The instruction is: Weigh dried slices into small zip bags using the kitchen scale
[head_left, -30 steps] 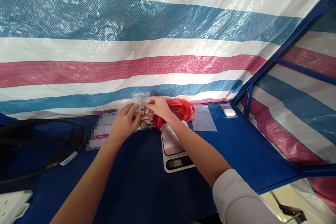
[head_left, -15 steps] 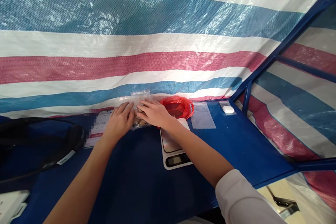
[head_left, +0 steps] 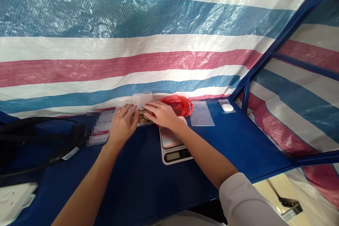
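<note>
A clear zip bag (head_left: 143, 98) with brown dried-looking pieces (head_left: 144, 117) inside lies at the back of the blue table. My left hand (head_left: 124, 122) rests at its left side, fingers stretched out and apart. From the right, my right hand (head_left: 162, 113) reaches over the bag's edge, its fingers extended and touching the plastic. Part of the bag is hidden under both hands. Beneath my right forearm sits a white kitchen scale (head_left: 172, 144) with a small display. A red plastic bag (head_left: 182, 104) stands open behind the scale.
A phone (head_left: 102, 127) lies left of my left hand. Black headgear with a strap (head_left: 76, 130) and a white power strip (head_left: 16, 197) are farther left. To the right lie a flat clear bag (head_left: 202, 113) and a small white case (head_left: 227, 107). Striped sheeting (head_left: 159, 46) hangs behind.
My fingers have moved a little farther apart over the zip bag, and more of the brown pieces shows between them. The whole view has shifted slightly.
</note>
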Motion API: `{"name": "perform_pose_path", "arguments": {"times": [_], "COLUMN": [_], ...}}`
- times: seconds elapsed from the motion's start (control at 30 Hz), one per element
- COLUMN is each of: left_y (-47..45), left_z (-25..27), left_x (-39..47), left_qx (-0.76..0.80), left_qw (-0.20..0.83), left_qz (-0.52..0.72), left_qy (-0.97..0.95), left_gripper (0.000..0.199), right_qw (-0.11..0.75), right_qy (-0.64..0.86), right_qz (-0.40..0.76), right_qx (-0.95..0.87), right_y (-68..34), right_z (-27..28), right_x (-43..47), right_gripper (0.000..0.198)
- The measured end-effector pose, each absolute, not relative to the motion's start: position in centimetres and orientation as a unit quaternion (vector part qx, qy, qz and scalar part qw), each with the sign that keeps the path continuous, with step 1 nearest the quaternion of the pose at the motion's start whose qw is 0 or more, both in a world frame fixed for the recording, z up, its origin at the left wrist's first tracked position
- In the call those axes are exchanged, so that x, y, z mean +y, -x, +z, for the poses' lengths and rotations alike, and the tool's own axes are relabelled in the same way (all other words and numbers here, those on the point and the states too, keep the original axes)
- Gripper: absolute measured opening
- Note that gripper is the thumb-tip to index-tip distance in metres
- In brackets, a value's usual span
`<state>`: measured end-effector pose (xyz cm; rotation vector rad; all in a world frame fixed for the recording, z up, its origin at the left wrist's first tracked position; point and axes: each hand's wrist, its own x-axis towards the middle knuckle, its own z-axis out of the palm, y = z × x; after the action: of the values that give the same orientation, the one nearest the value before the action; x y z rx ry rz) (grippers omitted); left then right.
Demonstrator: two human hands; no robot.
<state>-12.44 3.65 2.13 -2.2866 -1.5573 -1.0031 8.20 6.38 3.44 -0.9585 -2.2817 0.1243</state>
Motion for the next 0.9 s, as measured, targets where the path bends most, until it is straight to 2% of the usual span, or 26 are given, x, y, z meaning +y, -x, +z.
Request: {"name": "perform_pose_path", "arguments": {"times": [0.13, 0.33, 0.67, 0.9], "left_y": [9.9, 7.7, 7.8, 8.1], "left_z": [1.6, -0.9, -3.6, -4.6], "left_x": [0.6, -2.5, -2.3, -2.6], "left_qx": [-0.5, -0.503, -0.549, -0.564], "left_qw": [0.09, 0.076, 0.054, 0.047], "left_qz": [-0.374, -0.347, -0.257, -0.192], "left_qy": [0.776, 0.788, 0.794, 0.801], "left_gripper": [0.033, 0.031, 0.045, 0.053], "right_qw": [0.376, 0.369, 0.237, 0.209], "right_qy": [0.401, 0.504, 0.523, 0.514], "right_qz": [0.071, 0.082, 0.042, 0.026], "right_qx": [-0.832, -0.776, -0.817, -0.831], "right_y": [-13.0, -21.4, -26.2, -26.1], "right_z": [2.4, -1.3, -4.5, -4.7], "right_x": [3.5, -0.4, -2.0, -2.0], "right_gripper": [0.033, 0.032, 0.038, 0.04]}}
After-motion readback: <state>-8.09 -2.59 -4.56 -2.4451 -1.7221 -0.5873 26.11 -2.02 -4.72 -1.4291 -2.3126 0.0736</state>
